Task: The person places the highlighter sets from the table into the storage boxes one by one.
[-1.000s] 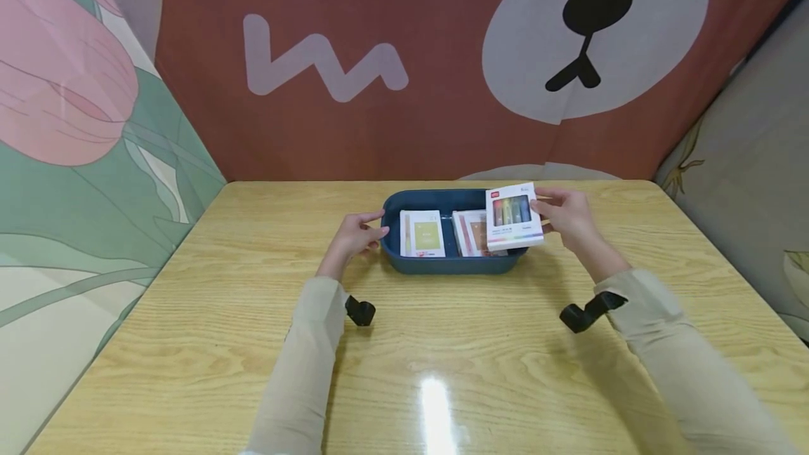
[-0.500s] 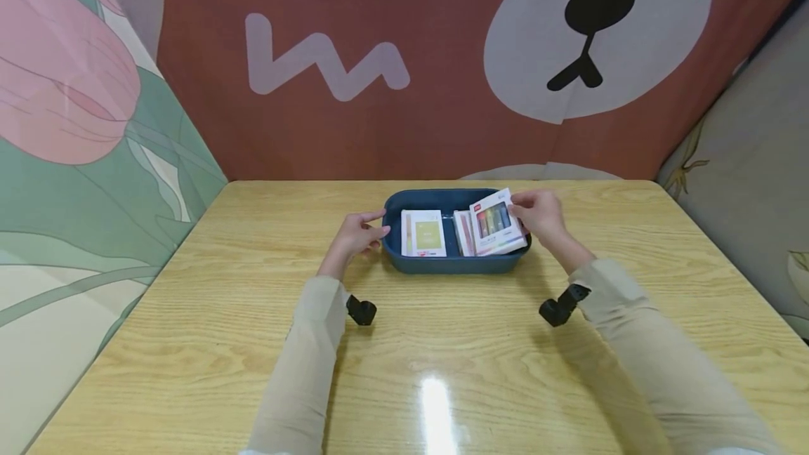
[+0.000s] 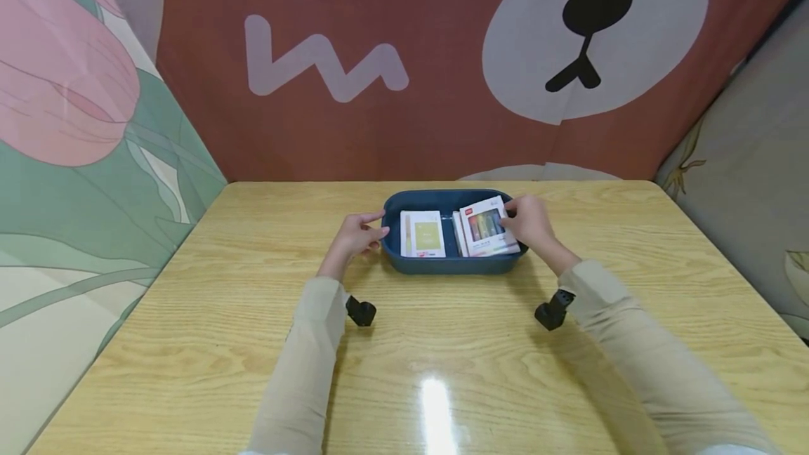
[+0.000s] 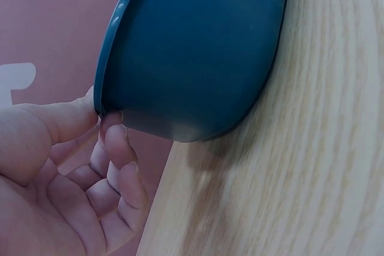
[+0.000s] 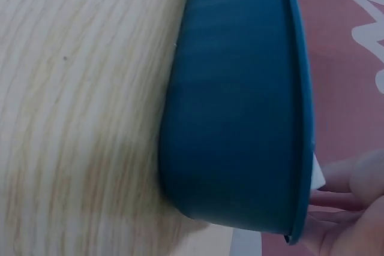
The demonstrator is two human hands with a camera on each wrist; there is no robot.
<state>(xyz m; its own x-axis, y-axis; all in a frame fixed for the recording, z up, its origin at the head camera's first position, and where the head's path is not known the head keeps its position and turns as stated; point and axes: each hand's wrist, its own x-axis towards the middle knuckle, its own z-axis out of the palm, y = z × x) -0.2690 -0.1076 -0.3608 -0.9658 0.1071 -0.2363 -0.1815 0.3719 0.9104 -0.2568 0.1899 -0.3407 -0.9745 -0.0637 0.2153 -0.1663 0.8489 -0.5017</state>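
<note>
A dark blue oval-ended plastic basin (image 3: 452, 267) stands near the table's far edge. My left hand (image 3: 354, 236) pinches its left rim between thumb and fingers, as the left wrist view shows on the basin wall (image 4: 198, 58). Over the basin's right end, my right hand (image 3: 529, 222) holds the right edge of a white box of coloured markers (image 3: 487, 229). The box is slightly tilted and lies over other thin white packs (image 3: 458, 236), which it mostly covers. In the right wrist view the basin hides most of the right hand (image 5: 354, 208); only a white corner (image 5: 317, 177) shows.
On the basin's left side lies a white pack with a yellow-green panel (image 3: 425, 234). The wood-grain table (image 3: 442, 343) spreads in front, with a bright reflection on it. A printed cloth (image 3: 354, 139) hangs behind the far edge.
My right hand has moved left and lowered the box of coloured markers into the basin's right end, onto the packs there. My left hand has stayed at the rim.
</note>
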